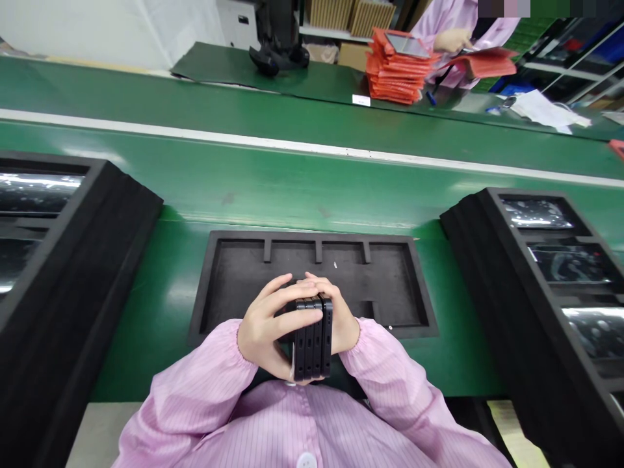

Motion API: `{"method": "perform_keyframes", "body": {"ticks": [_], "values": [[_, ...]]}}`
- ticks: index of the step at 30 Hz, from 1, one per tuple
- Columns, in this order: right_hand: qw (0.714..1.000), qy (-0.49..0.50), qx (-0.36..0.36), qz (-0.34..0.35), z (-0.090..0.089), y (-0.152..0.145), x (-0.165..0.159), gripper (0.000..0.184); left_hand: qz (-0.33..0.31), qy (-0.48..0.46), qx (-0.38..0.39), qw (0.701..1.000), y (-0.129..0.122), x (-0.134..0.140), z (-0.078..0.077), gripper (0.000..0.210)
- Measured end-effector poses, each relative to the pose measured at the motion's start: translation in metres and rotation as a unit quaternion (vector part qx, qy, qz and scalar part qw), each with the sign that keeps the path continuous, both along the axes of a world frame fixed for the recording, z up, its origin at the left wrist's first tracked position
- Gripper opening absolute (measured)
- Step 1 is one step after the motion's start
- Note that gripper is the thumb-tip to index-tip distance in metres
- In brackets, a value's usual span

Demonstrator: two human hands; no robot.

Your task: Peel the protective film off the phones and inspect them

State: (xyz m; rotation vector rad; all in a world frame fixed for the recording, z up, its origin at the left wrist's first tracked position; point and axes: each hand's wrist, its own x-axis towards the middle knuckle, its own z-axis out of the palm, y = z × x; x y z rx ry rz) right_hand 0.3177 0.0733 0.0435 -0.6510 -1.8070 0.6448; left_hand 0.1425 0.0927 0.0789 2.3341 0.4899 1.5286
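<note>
While a green tabletop (234, 185) takes up most of what I see, a tall left-hand stack of black trays (104, 240) looms at the left edge of the frame, with glossy, dark wrapped items (39, 192) in its top compartments. Its counterpart, a right-hand stack of black trays (475, 266), stands at the right, slanting down to the lower corner, similar shiny items (570, 263) in its top tray. Between them, mid-frame, I have a single black tray (383, 273) lying flat, short dividers along its far wall. At the upper right a co-worker's hand (453, 40) reaches over a red pouch (487, 64), just beside a pile of red pouches (394, 75) (a flat grey device (407, 44) lies on top).

Low in the centre I watch the left hand (270, 322) curled part-way, gripping a bundle of slim black devices (312, 341) from the left, its forefinger laid across their narrow edges. The right hand (344, 318) is bent around the other side, so both hold the bundle upright above the tray's near side. I count about four devices, small openings facing me, the rightmost slightly apart. Smallest of all, a white speck (335, 264) sits inside the single tray.
</note>
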Motion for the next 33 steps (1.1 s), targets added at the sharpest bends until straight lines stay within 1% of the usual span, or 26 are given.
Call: {"method": "perform_keyframes", "body": {"ticks": [3, 5, 7, 9, 11, 13, 16, 19, 21, 23, 25, 28, 30, 33], "values": [[1.000, -0.007, -0.002, -0.005, 0.001, 0.001, 0.000, 0.099, 0.010, 0.001, -0.003, 1.000, -0.001, 0.001, 0.001, 0.101], [1.000, -0.008, 0.002, -0.008, 0.001, 0.001, 0.000, 0.098, 0.008, -0.014, -0.019, 1.000, -0.001, 0.003, 0.001, 0.107], [1.000, -0.010, 0.006, -0.008, 0.000, 0.001, 0.000, 0.099, -0.008, -0.040, -0.030, 0.999, -0.001, 0.004, 0.000, 0.098], [1.000, -0.010, 0.005, -0.007, -0.001, 0.000, 0.000, 0.100, -0.025, -0.062, -0.027, 0.997, -0.001, 0.004, -0.002, 0.083], [1.000, -0.009, -0.003, -0.003, -0.002, 0.000, 0.000, 0.101, -0.031, -0.054, -0.010, 0.998, -0.001, 0.003, -0.003, 0.069], [1.000, -0.004, -0.010, -0.002, -0.001, -0.001, 0.000, 0.099, -0.024, -0.028, 0.003, 0.999, -0.001, 0.001, -0.004, 0.061], [1.000, -0.002, -0.014, 0.000, 0.002, -0.002, -0.001, 0.093, -0.004, -0.007, 0.010, 1.000, -0.003, -0.001, -0.003, 0.061], [1.000, -0.001, -0.013, 0.001, 0.005, -0.002, -0.001, 0.088, 0.011, 0.010, 0.005, 1.000, -0.003, -0.003, 0.000, 0.077], [1.000, 0.001, -0.013, 0.000, 0.005, -0.002, -0.001, 0.087, 0.003, 0.015, -0.008, 1.000, -0.003, -0.004, 0.001, 0.087], [1.000, 0.000, -0.017, 0.002, 0.005, -0.002, -0.001, 0.088, -0.015, 0.005, -0.021, 1.000, -0.002, -0.004, 0.000, 0.090], [1.000, -0.002, -0.021, 0.004, 0.004, -0.002, -0.001, 0.089, -0.025, -0.017, -0.024, 0.999, -0.002, -0.003, -0.003, 0.082], [1.000, -0.004, -0.020, 0.007, 0.003, -0.002, 0.000, 0.091, -0.026, -0.037, 0.000, 0.999, -0.004, -0.003, -0.005, 0.064], [1.000, -0.002, -0.014, 0.009, 0.002, -0.003, -0.001, 0.091, -0.027, -0.020, 0.005, 0.999, -0.005, -0.005, -0.005, 0.056], [1.000, -0.002, -0.010, 0.007, 0.001, -0.004, -0.001, 0.090, -0.022, 0.022, -0.005, 1.000, -0.005, -0.009, -0.001, 0.054]]}}
